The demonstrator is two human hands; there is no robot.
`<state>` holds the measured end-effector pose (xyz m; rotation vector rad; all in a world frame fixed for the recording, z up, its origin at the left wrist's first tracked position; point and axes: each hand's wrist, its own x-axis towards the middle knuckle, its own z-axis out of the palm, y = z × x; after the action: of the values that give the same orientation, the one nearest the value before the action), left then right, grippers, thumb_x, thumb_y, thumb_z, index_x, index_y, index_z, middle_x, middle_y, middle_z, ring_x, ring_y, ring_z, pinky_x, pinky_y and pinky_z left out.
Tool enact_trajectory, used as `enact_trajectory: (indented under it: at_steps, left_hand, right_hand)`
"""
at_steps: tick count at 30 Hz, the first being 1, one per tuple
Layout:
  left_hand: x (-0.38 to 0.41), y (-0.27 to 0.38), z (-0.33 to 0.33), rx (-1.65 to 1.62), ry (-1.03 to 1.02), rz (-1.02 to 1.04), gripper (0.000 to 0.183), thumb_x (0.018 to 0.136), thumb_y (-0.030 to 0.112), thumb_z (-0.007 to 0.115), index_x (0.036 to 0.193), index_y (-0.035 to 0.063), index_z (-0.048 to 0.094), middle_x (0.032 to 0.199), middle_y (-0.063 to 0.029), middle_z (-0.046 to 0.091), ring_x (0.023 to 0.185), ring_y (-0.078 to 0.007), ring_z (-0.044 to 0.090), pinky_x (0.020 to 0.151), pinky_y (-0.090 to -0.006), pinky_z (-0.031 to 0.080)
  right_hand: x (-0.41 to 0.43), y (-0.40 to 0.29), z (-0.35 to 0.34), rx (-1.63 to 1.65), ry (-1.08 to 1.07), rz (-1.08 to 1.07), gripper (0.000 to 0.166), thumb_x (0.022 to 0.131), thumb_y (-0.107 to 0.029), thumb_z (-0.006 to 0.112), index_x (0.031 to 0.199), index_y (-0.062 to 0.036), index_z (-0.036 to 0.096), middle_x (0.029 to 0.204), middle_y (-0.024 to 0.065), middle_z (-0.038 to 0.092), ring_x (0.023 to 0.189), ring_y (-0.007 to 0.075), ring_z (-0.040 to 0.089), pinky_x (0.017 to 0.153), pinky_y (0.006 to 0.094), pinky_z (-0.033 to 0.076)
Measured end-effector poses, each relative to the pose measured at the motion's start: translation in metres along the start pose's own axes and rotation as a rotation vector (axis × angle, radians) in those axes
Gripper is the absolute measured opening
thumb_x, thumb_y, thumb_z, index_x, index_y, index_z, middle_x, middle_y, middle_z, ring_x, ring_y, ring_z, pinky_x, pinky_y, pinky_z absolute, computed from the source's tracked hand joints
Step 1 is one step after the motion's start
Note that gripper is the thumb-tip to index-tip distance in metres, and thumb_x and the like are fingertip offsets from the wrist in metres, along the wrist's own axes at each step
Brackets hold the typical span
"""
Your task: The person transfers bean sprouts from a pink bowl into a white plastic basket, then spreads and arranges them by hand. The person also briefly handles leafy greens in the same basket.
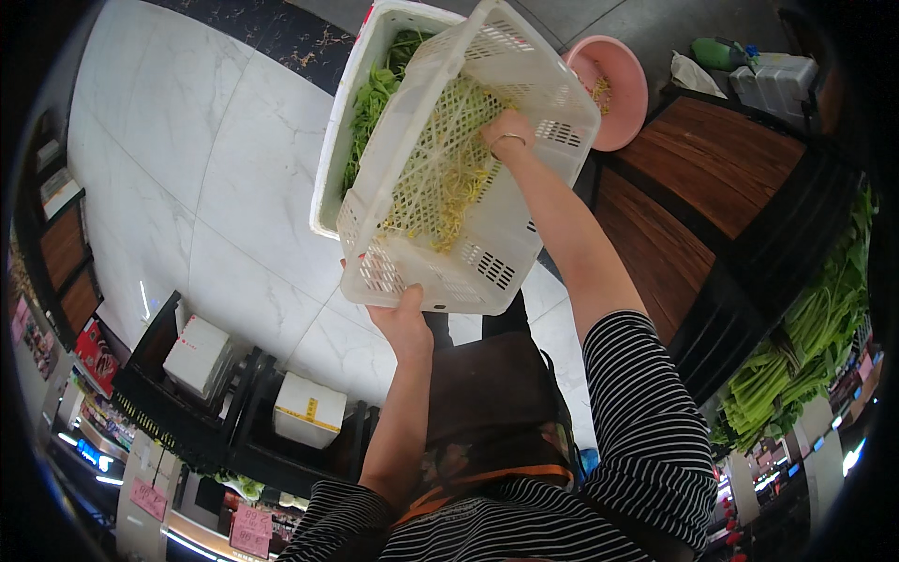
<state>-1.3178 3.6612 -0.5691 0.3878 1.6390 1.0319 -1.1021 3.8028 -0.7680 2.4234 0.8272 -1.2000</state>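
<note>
A white perforated plastic crate (520, 232) is tilted in front of me. My left hand (404, 319) grips its near rim, thumb on top and fingers partly hidden by the wall. Yellow bean sprouts (456, 218) lie scattered along the lattice bottom. Inside the crate, toward its far end, my right hand (509, 132) is curled against the bottom by a few sprouts. Its fingertips are hidden, so I cannot tell whether it holds any. Partly behind the crate is a white foam box (326, 190) with leafy green vegetables (372, 98) in it.
A pink plastic bucket (628, 105) with some sprouts in it stands at far right. Wood-topped display stands (716, 147) line the right side, near bundled green stalks (779, 365). Foam boxes (309, 407) sit in black shelving at lower left. The floor has pale tiles (260, 175).
</note>
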Motion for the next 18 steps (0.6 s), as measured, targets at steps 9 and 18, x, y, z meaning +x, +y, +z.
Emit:
enact_trajectory:
  at_steps: [9, 18]
  left_hand:
    - [0.001, -0.003, 0.001, 0.012, -0.003, 0.033, 0.081, 0.068, -0.013, 0.046, 0.143, 0.0072, 0.021, 0.136, -0.0120, 0.039, 0.114, -0.0240, 0.048, 0.088, -0.0358, 0.048]
    - [0.006, -0.004, 0.004, -0.018, -0.014, -0.026, 0.083, 0.067, -0.013, 0.047, 0.144, 0.0042, 0.018, 0.137, -0.0122, 0.037, 0.120, -0.0234, 0.043, 0.100, -0.0340, 0.037]
  right_hand:
    - [0.013, -0.002, 0.018, 0.127, 0.135, 0.018, 0.034, 0.074, -0.027, 0.069, 0.098, -0.0027, 0.068, 0.103, 0.0172, 0.066, 0.094, 0.0314, 0.064, 0.080, 0.0393, 0.052]
    - [0.022, 0.027, -0.004, 0.190, 0.158, -0.156, 0.036, 0.071, -0.029, 0.064, 0.096, -0.0020, 0.065, 0.081, 0.0168, 0.068, 0.071, 0.0273, 0.066, 0.067, 0.0366, 0.052]
